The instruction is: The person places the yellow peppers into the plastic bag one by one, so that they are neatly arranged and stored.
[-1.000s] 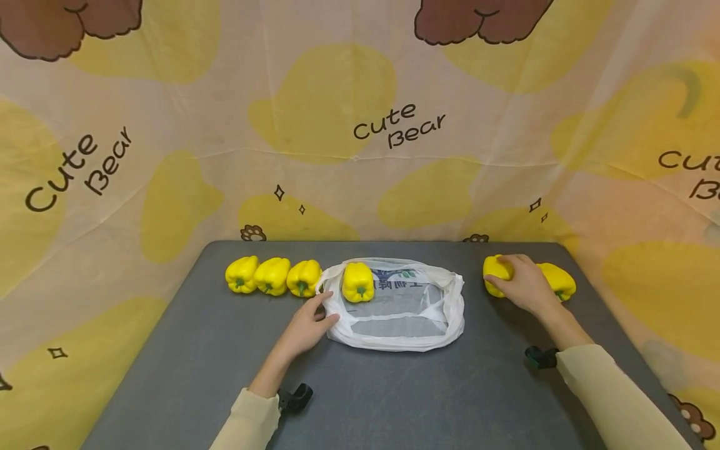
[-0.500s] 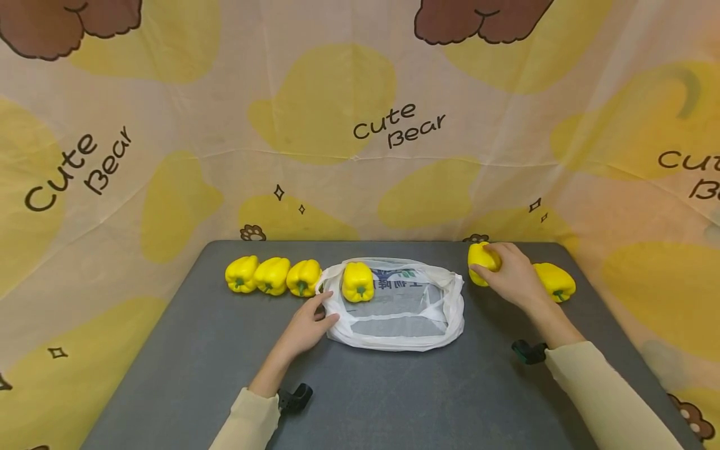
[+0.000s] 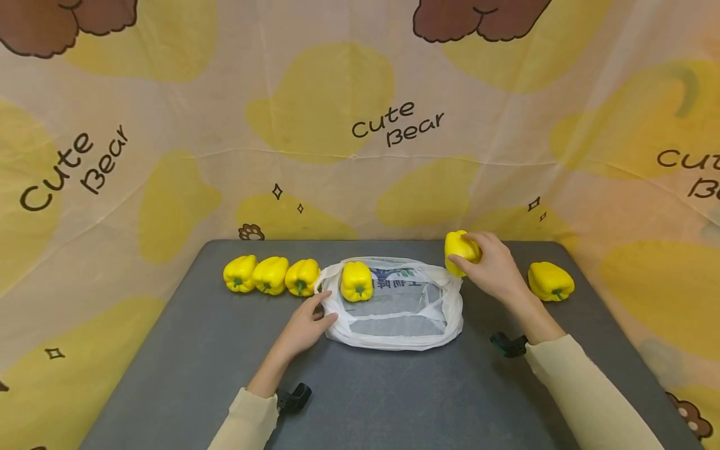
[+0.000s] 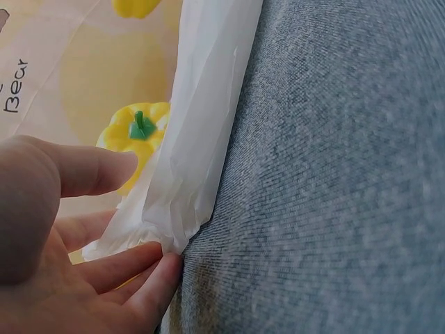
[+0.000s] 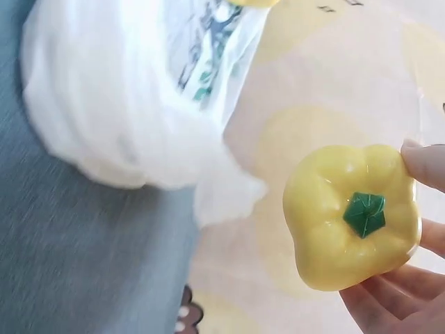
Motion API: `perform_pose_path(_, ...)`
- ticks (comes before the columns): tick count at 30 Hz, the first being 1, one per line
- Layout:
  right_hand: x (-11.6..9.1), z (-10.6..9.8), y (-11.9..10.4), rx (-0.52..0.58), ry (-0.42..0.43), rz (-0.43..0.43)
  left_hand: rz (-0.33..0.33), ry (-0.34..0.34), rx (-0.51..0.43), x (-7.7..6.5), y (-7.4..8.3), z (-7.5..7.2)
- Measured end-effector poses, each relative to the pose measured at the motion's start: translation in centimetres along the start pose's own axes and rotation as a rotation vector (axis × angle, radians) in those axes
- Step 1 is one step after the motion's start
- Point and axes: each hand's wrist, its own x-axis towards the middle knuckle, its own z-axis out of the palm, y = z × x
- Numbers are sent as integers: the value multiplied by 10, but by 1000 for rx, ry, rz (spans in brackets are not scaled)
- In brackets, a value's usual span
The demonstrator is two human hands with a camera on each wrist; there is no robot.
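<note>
My right hand (image 3: 488, 265) grips a yellow bell pepper (image 3: 458, 250) between thumb and fingers, raised at the back right rim of a white plastic bag (image 3: 388, 341). The right wrist view shows that pepper's (image 5: 327, 243) green stem facing the camera. The bag lies spread with its mouth up, and another yellow bell pepper (image 3: 357, 281) is inside at its left. At the bag's left rim rests my left hand (image 3: 304, 325). In the left wrist view its fingertips (image 4: 167, 268) touch the crumpled plastic (image 4: 198, 125), while the thumb stands apart from them.
Left of the bag, three yellow bell peppers stand in a row: an outer pepper (image 3: 240, 274), a middle pepper (image 3: 270, 275) and an inner pepper (image 3: 302, 277) close to the bag. One more pepper (image 3: 551, 281) lies at the right of the grey table (image 3: 371, 400). A printed curtain (image 3: 315, 106) hangs behind.
My right hand has lifted the yellow bell pepper from beside the right-hand one and carried it left and up to the bag's right rim. The left hand has stayed in place.
</note>
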Motion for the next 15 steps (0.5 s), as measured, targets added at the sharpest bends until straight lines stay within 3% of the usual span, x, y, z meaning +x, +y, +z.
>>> perform_pose_path(15,9,29,-32,127,5,-16,-9,-4,0,0,2,-1)
